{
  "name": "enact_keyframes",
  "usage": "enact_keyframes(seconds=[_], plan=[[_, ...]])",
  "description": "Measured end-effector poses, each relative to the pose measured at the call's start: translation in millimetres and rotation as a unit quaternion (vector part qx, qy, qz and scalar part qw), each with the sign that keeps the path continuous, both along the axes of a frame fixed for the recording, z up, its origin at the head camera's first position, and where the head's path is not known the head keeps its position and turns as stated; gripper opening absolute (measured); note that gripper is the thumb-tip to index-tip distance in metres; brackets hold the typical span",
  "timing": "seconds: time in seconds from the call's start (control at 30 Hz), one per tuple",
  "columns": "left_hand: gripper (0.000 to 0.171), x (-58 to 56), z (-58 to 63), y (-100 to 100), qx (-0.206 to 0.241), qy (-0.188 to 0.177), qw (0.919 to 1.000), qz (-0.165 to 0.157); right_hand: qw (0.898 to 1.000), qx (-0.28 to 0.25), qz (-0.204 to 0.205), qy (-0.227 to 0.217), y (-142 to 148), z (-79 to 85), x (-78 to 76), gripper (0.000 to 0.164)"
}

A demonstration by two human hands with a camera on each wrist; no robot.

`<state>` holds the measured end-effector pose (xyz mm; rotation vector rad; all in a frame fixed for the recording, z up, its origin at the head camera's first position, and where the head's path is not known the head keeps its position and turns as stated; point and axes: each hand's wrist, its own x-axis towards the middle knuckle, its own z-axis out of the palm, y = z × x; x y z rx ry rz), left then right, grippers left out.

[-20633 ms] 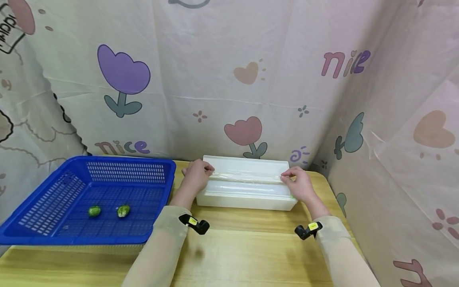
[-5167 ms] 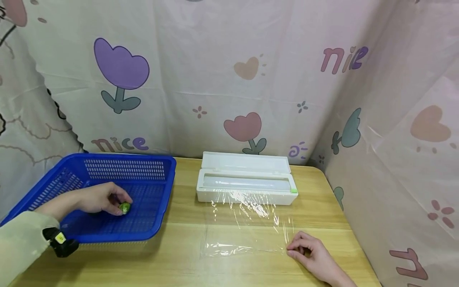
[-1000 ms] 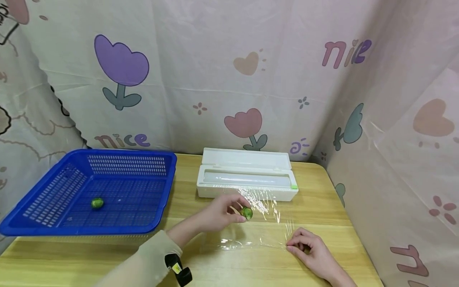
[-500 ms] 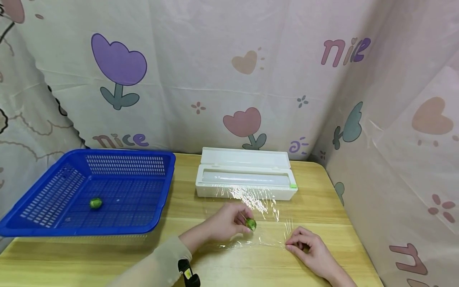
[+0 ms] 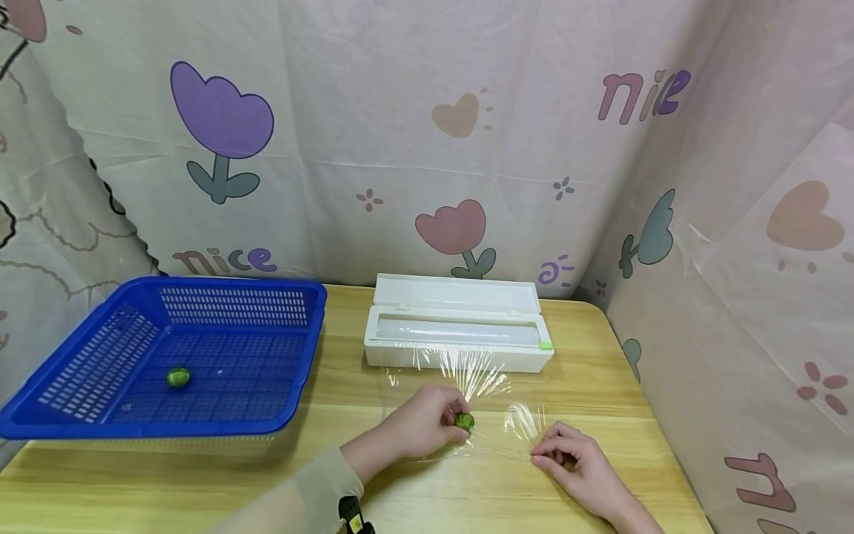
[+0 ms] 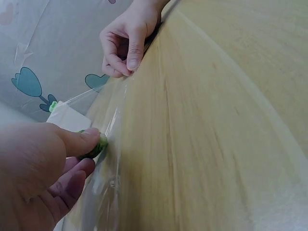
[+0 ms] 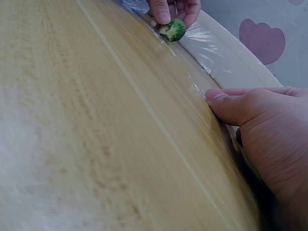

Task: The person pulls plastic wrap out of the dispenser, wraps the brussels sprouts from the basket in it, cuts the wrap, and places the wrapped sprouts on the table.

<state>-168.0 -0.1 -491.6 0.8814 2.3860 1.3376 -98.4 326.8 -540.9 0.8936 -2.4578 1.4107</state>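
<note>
A small green Brussels sprout (image 5: 465,423) is pinched between the thumb and fingers of my left hand (image 5: 420,426), low over the sheet of plastic wrap (image 5: 494,434). The right wrist view shows the sprout's (image 7: 172,30) pale cut end and green leaves. My right hand (image 5: 577,467) pinches the near right corner of the clear sheet between thumb and forefinger. From there the film runs back to the white wrap dispenser box (image 5: 460,358), whose lid stands open with the roll (image 5: 460,332) inside. Creases in the film fan out from the sprout toward the box.
At the left, a blue plastic basket (image 5: 310,371) with perforated walls holds another Brussels sprout (image 5: 178,378). The wooden table (image 5: 467,504) ends at a patterned curtain (image 5: 347,148) behind and on the right. A green slider (image 5: 545,345) sits at the box's right end.
Over the last second my left hand has moved slightly nearer and lower with the sprout, and the film has creased around it. Earlier, the sprout lay in the basket. My right hand stays put.
</note>
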Motion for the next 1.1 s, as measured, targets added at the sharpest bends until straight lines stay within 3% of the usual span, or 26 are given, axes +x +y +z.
enact_keyframes(seconds=[0.33, 0.7, 0.8, 0.9, 1.0, 1.1], plan=[[0.025, 1.7, 0.6, -1.2, -0.034, 0.028, 0.9988, 0.024, 1.0, 0.008, -0.005, -0.001, 1.3, -2.3, -0.2, 0.03], [0.032, 2.7, 0.3, -17.2, -0.019, 0.004, 0.9993, 0.031, 1.0, 0.015, -0.01, -0.022, -0.3, 4.7, 2.4, 0.025], [0.031, 5.0, 2.4, -31.9, -0.038, 0.029, 0.9985, 0.027, 1.0, 0.011, -0.004, -0.016, -0.3, 4.3, 2.8, 0.024], [0.028, 10.3, 4.5, -53.1, -0.071, 0.067, 0.9952, 0.0, 1.0, 0.011, 0.002, -0.012, -1.2, 4.6, 3.1, 0.025], [0.03, 17.9, 5.0, -76.2, -0.12, 0.109, 0.9864, -0.027, 1.0, 0.013, 0.006, -0.013, -1.6, 4.9, 2.5, 0.027], [0.028, 24.7, 3.8, -94.6, -0.161, 0.135, 0.977, -0.034, 1.0, 0.015, 0.001, -0.019, -0.5, 4.7, 1.1, 0.026]])
